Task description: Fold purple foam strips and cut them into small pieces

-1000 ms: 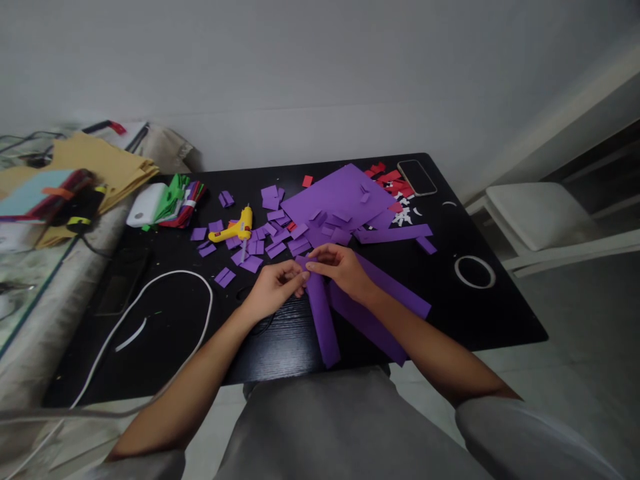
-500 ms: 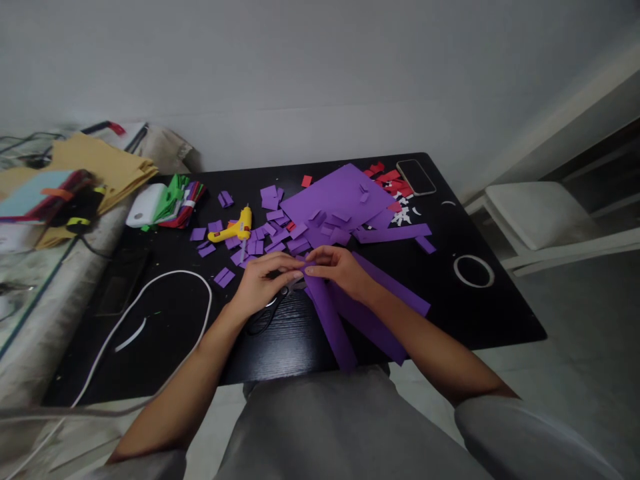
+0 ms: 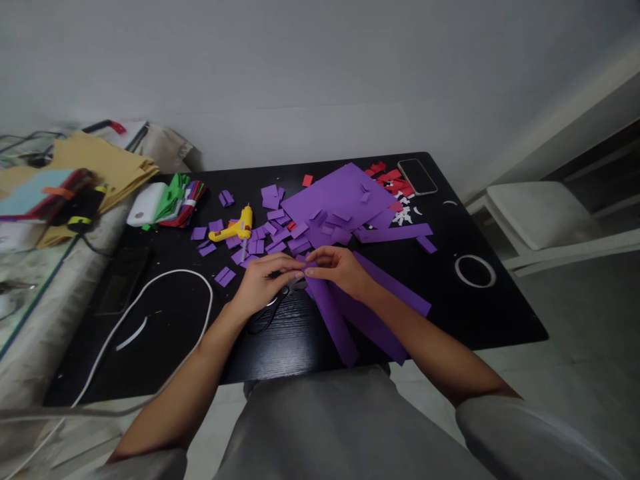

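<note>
Both hands meet at the far end of a long purple paper strip [image 3: 331, 320], whose near end reaches toward the table's front edge. My left hand [image 3: 260, 280] pinches the strip's end between thumb and fingers. From the other side, my right hand [image 3: 345, 272] grips the same end, thumb below and fingers curled over. Black-handled scissors [image 3: 265, 319] lie under my left hand, their blades partly hidden. Beneath my right forearm is a wide purple paper piece [image 3: 395, 287]. Small folded purple pieces [image 3: 300, 230] are scattered just beyond my fingers.
A yellow glue gun [image 3: 233, 230] lies among the purple pieces. Behind is a large purple sheet [image 3: 335, 190], with red scraps [image 3: 390, 179] and a phone [image 3: 418, 177] to its right. A tape ring [image 3: 475, 271] lies at right, a white cable [image 3: 175, 272] loops at left.
My left hand has flattened its fingers and shifted slightly left onto the strip's end. The strip's near end has swung right, and the scissors now show more.
</note>
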### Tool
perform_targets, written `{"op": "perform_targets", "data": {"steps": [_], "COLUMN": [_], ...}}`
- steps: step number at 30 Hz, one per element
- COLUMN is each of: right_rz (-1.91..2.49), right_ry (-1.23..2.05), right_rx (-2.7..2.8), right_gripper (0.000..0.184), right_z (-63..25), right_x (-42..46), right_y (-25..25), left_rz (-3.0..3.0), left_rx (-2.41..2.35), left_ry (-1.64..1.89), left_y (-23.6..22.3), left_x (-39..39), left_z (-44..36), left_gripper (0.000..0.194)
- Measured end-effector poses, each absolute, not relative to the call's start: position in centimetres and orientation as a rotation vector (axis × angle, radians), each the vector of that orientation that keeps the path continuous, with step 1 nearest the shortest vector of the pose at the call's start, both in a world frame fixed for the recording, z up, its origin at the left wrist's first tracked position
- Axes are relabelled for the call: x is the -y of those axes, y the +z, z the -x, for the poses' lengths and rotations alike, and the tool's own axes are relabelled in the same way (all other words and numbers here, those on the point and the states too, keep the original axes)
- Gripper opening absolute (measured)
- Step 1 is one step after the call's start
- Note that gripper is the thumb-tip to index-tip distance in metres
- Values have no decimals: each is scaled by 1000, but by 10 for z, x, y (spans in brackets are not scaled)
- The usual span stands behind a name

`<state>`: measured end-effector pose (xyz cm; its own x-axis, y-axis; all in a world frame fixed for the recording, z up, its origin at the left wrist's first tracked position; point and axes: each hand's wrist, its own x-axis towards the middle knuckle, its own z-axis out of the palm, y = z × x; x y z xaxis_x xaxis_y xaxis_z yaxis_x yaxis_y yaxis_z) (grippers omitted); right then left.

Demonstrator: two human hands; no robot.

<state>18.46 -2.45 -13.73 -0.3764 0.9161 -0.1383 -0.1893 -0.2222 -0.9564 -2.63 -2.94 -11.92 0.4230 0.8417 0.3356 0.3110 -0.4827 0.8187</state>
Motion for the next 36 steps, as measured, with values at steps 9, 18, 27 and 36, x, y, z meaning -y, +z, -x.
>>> {"op": "perform_targets", "data": {"steps": [9,18,27,36], "right_rz": [989,1020,1020,1037], "right_ry": [1696,1668,1683,1672], "right_rx": [1223,1241,1229,1232], "right_gripper": [34,35,33,30], "right_z": [-185,-185,-185,-185], "right_x": [24,25,26,26], "right_y": [-138,-138,-139,-137], "left_rz": [-1997,-1980,-1988,-2005], "left_rx": [-959,-968,-950,-971], "left_ry": [1007,988,993,994], "left_y": [-119,-119,-120,-121], "left_x": [29,29,30,30], "left_z": [26,27,27,27], "left_gripper": [16,17,16,15]}}
